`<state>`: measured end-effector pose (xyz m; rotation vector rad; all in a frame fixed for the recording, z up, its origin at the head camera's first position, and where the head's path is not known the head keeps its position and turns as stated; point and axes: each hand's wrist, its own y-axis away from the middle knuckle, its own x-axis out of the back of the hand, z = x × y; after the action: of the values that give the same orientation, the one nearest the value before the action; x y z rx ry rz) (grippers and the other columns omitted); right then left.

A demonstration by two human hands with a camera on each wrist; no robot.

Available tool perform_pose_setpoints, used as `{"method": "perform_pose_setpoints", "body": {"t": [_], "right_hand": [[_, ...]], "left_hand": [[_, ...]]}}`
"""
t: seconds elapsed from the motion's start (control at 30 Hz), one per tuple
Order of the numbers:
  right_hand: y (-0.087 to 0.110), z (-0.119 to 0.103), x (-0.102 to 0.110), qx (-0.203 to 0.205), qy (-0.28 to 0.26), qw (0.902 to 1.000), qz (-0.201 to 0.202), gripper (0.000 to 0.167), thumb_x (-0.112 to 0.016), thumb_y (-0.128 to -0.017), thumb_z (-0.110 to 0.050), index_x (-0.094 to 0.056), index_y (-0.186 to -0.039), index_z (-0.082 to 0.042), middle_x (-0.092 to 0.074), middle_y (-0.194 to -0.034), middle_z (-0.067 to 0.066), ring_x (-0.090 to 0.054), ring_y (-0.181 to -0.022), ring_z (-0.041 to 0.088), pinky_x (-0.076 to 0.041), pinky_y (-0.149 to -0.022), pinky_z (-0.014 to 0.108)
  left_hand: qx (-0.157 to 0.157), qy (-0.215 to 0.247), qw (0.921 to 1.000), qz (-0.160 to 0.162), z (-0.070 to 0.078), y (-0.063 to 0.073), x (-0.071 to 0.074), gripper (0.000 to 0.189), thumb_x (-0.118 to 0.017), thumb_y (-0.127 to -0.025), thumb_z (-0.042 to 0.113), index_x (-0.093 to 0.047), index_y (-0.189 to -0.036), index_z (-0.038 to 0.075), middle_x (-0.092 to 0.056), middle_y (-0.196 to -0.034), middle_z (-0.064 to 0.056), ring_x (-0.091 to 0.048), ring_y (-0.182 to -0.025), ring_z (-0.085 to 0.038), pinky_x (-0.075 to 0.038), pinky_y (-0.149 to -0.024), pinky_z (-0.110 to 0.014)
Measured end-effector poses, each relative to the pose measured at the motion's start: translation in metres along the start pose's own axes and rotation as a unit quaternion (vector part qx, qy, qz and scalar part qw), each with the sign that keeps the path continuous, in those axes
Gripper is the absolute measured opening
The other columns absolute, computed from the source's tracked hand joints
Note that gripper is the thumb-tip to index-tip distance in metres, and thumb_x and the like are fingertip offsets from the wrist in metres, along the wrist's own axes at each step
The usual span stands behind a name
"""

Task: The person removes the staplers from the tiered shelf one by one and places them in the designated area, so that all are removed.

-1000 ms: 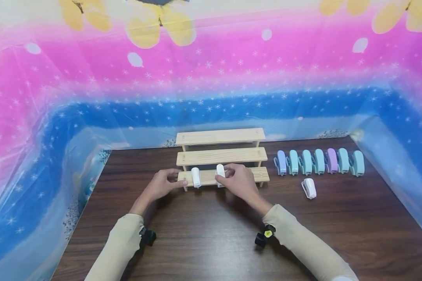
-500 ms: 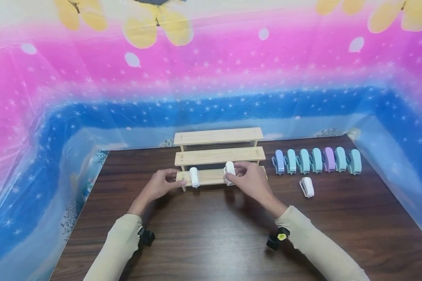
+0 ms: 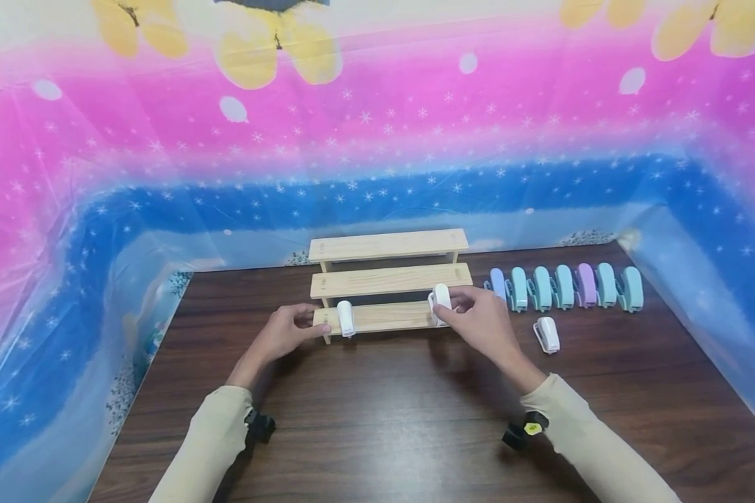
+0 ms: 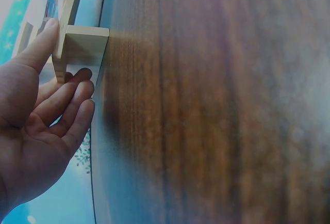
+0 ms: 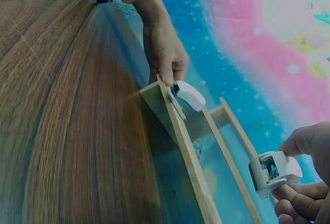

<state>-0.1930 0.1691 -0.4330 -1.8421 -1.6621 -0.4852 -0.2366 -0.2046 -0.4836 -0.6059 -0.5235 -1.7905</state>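
Note:
A three-tier wooden display rack stands at the table's back. My left hand grips the left end of its lowest board, thumb on top in the left wrist view and fingers curled below. Close to that thumb, a white stapler stands on the same board. My right hand pinches a second white stapler between thumb and fingers. In the head view this stapler is over the right part of the lowest board; whether it touches the wood I cannot tell.
Right of the rack, a row of several staplers in mint, blue and purple stands on the dark wooden table. A third white stapler stands in front of that row. A patterned cloth hangs behind and at the sides.
My right hand has moved rightward along the lowest board with its white stapler, away from the other one. My left hand has kept its place on the rack.

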Motion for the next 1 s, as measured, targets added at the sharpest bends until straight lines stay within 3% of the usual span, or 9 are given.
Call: {"method": "perform_pose_setpoints", "body": {"t": [0.33,1.0], "right_hand": [[0.0,0.018,0.023,0.002,0.014,0.9997,0.021,0.044,-0.083,-0.085,-0.039,-0.075,-0.114,-0.007,-0.076,-0.093,0.008,-0.07,-0.084,0.023,-0.053,-0.073,0.037],[0.005,0.051,0.069,-0.007,0.036,0.997,0.069,0.049,-0.081,-0.087,-0.039,-0.074,-0.119,-0.003,-0.076,-0.096,0.013,-0.065,-0.083,0.024,-0.047,-0.068,0.033]], "left_hand": [[0.0,0.005,1.0,-0.003,0.0,0.0,-0.001,0.06,-0.079,-0.091,0.037,-0.063,-0.134,-0.002,-0.071,-0.122,-0.018,-0.069,-0.107,-0.027,-0.056,-0.09,-0.046],[0.001,0.012,0.9999,-0.005,-0.001,-0.001,-0.001,0.06,-0.079,-0.092,0.037,-0.063,-0.134,-0.002,-0.07,-0.124,-0.019,-0.07,-0.107,-0.027,-0.056,-0.09,-0.046]]}}
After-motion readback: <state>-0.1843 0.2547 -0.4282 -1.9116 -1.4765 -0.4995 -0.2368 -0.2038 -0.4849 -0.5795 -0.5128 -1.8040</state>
